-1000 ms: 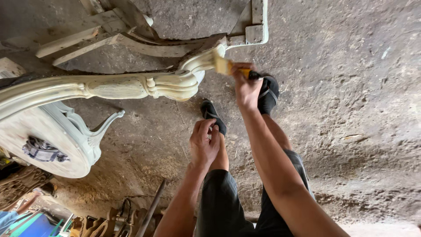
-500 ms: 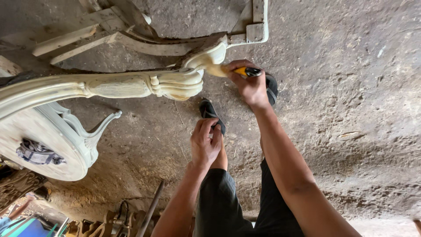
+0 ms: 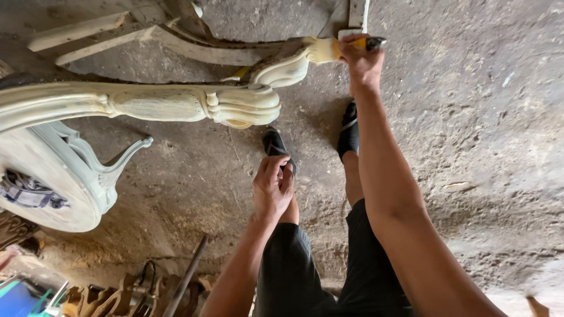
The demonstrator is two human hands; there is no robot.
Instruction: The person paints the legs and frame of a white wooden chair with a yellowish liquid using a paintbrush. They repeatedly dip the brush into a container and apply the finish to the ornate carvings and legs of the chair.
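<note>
Figure: a person squats over a carved, cream-painted furniture leg point(image 3: 194, 104) lying on the concrete floor point(image 3: 499, 117). The right hand point(image 3: 361, 58), far in the scene, is closed around a paintbrush point(image 3: 329, 50) whose bristles touch the curved far end of the carving point(image 3: 285, 67). The left hand point(image 3: 271, 189), loosely curled and holding nothing, rests near the knee. The brush looks light, with soft bristles, and is best gripped at its handle. The carved piece appears rigid, fairly heavy and perhaps wet with paint; it is best taken at the plain shaft. A round white-painted piece point(image 3: 47, 188) lies at left.
</note>
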